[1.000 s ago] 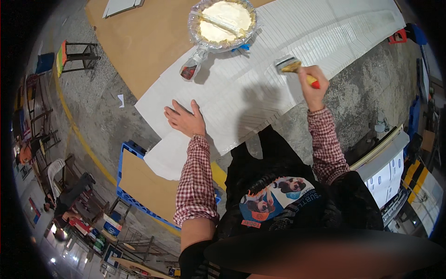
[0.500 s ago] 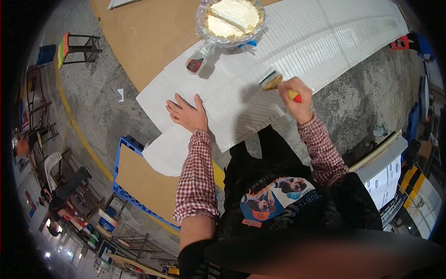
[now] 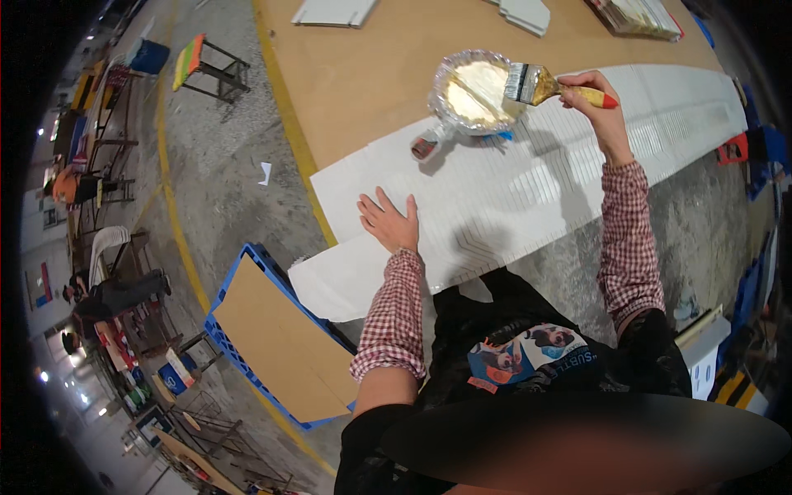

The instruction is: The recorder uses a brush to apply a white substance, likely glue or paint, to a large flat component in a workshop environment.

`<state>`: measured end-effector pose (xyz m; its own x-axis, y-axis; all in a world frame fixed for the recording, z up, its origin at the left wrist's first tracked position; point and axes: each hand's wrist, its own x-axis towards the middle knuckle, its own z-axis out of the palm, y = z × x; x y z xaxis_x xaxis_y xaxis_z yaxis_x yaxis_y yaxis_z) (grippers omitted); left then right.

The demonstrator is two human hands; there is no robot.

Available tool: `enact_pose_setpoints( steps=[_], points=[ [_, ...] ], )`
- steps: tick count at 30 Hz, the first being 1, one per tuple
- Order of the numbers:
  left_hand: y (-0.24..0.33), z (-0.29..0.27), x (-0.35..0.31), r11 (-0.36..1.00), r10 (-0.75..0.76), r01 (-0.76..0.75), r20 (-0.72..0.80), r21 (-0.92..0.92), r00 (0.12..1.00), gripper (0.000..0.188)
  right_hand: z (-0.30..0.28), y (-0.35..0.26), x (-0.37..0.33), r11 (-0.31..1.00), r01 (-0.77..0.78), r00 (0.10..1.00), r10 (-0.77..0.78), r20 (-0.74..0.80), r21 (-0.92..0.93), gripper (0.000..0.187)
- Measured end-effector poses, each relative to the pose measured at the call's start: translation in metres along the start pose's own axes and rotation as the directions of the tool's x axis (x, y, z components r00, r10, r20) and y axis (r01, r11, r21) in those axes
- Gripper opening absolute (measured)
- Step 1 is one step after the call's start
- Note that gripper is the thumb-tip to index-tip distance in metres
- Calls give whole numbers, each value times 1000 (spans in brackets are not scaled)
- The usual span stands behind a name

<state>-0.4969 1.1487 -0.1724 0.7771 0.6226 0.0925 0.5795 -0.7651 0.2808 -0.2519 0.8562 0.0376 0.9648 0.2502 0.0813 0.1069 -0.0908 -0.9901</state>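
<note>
My right hand (image 3: 596, 95) grips the red and yellow handle of a wide paintbrush (image 3: 540, 84), its bristles at the right rim of a plastic-wrapped bowl (image 3: 452, 62). Inside the bowl lies a thick cream-coloured paste (image 3: 472, 106), with a strip running across the top. Flat on the white sheets, fingers spread, rests my left hand (image 3: 389, 221); it holds nothing. The white sheets (image 3: 528, 177) lie overlapped in a long fanned row, their edges stepped one after another. A wrapped handle (image 3: 425, 147) sticks out from the bowl toward my left hand.
Brown board (image 3: 355, 82) covers the table beyond the sheets. White pieces (image 3: 334, 11) and a printed stack (image 3: 639, 16) lie at its far side. A blue pallet with a brown board (image 3: 276, 338) stands at lower left. Farther left are a stool (image 3: 210, 70) and several people.
My right hand has carried the brush up from low over the sheets to the bowl's rim. My left hand stays flat on the sheets. The whole view has shifted, showing more of the table's far side.
</note>
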Motion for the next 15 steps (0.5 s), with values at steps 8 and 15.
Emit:
enact_pose_setpoints(
  steps=[8, 15],
  points=[
    [1, -3, 1, 999, -29, 28, -14, -38, 999, 75, 37, 62, 83, 931, 169, 956, -74, 284, -324, 11],
    [-1, -3, -2, 997, -33, 33, 0, -75, 999, 75, 50, 52, 104, 922, 97, 982, -26, 189, -375, 21]
  ],
)
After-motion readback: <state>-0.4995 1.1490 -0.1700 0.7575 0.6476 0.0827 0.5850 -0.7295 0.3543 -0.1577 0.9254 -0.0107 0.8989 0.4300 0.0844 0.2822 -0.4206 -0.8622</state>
